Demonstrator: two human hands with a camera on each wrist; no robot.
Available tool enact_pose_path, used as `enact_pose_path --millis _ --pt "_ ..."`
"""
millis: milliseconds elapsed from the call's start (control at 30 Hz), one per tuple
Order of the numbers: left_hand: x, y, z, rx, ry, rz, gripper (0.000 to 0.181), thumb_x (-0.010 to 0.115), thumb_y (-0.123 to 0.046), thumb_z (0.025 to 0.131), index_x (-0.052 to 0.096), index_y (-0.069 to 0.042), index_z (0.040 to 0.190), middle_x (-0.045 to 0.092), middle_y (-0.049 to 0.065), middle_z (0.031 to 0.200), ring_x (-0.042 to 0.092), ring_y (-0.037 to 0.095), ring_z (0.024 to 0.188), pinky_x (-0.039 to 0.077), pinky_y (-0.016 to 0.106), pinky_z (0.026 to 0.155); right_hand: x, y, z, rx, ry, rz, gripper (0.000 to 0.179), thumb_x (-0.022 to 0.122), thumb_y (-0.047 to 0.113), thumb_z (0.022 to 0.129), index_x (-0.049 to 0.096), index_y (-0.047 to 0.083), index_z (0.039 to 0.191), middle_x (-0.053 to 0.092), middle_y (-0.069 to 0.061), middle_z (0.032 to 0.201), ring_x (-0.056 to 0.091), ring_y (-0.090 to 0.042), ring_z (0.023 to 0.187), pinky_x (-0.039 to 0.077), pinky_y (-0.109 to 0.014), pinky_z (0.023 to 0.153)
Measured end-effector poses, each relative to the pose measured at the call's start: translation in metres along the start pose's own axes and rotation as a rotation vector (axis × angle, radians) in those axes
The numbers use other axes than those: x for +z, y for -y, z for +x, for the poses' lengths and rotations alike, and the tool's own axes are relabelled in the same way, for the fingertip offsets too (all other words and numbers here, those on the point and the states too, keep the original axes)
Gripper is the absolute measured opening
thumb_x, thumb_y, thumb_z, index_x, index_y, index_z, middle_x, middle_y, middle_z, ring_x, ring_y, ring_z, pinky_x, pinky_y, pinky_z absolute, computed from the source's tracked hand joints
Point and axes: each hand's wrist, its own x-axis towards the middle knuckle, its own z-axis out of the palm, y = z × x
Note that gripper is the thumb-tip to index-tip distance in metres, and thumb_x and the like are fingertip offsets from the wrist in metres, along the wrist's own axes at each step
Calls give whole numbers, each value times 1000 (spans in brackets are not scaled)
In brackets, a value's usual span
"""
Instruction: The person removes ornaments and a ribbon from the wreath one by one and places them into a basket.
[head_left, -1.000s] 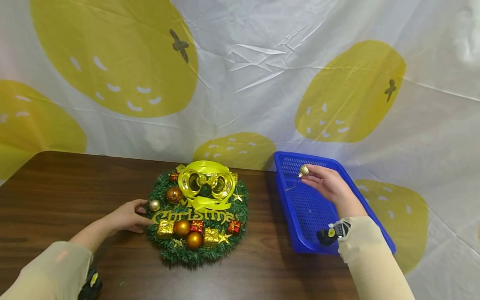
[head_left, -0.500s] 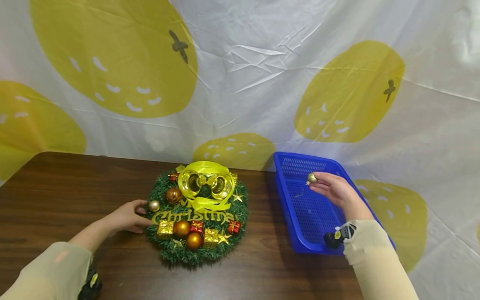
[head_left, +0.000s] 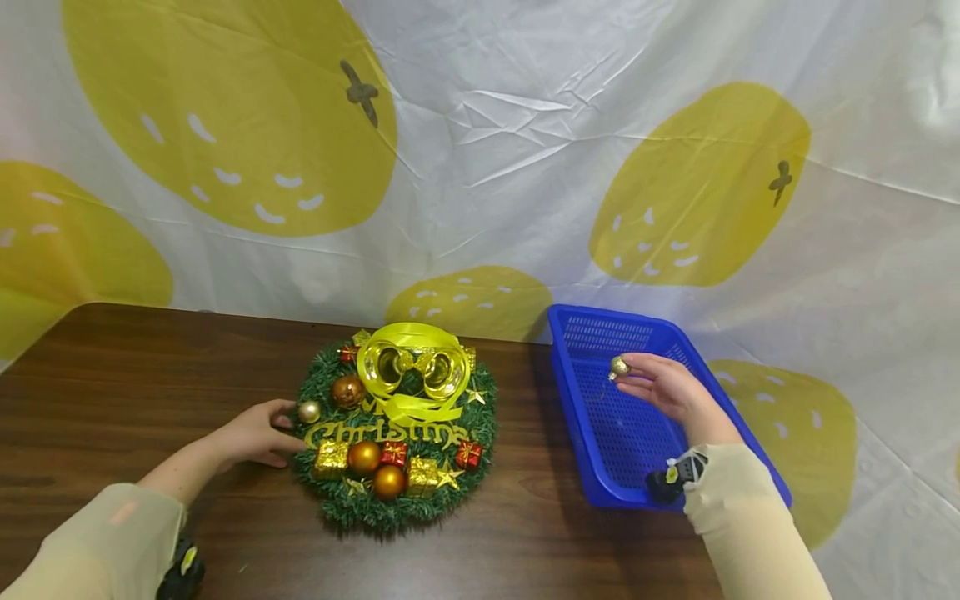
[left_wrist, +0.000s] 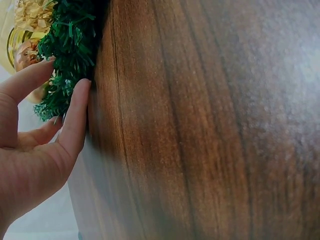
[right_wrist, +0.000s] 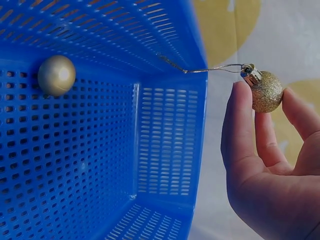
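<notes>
Where the right hand pinches, a glittery bauble sits.

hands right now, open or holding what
Left hand: open, touching the edge of the green wreath.
Right hand: holding a small glittery gold ball between thumb and fingers.

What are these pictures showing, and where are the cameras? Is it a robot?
There's no robot, just a person's left hand and right hand, both bare. The widest picture comes from a camera on the head, looking down. The close-ups are taken from the wrists, one from each. On the brown table lie a Christmas wreath and a blue basket. The left hand touches the wreath's green edge. The right hand pinches a glittery gold ball with a thin wire. The right wrist picture also shows a smooth gold ball inside the basket.
</notes>
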Motion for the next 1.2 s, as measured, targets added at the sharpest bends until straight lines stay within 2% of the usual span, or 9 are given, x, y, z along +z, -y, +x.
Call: enact_pose_path --millis 100,233,567,767,1033,1133,1200 --pt "0 0 0 -1 -3 1 86 66 -9 85 7 20 140 28 43 130 58 31 101 59 38 75 10 4 -4 39 -25 8 27 47 7 97 68 15 81 69 2 82 67 -11 78 58 -23 75" --pt "1 0 0 -4 -7 -4 86 66 -9 84 7 19 140 28 43 129 58 31 101 59 38 75 14 6 -6 73 -45 8 38 36 2 99 67 14 79 68 2 80 67 -11 76 58 -22 73" --pt "2 1 0 -5 -5 -5 87 67 -10 84 8 20 140 28 43 129 58 30 100 59 38 75 18 10 -9 87 -104 -14 26 44 9 98 64 16 82 65 0 82 67 -11 77 58 -23 74" --pt "1 0 1 2 -7 1 87 67 -10 84 7 20 140 28 44 129 58 29 98 59 38 74 34 18 -6 26 -42 -22 25 42 10 99 63 15 88 66 1 85 66 -11 82 57 -23 76" --pt "-1 0 1 4 -13 -6 87 67 -9 84 8 20 140 29 43 128 58 29 99 59 38 75 80 23 2 -15 52 -28 23 41 10 100 63 13 92 67 -1 86 66 -12 82 57 -23 77" --pt "0 1 1 5 -11 -6 87 67 -10 84 8 20 140 29 43 128 58 29 99 59 38 74 97 20 6 -1 85 -40 18 40 10 100 57 6 104 67 -2 86 67 -12 82 57 -23 77" --pt "0 2 2 3 -10 -11 87 67 -10 84 8 20 140 29 43 128 58 30 99 59 39 75 107 17 8 9 107 -59 23 39 10 100 49 -2 117 66 -1 87 67 -12 82 57 -23 77"
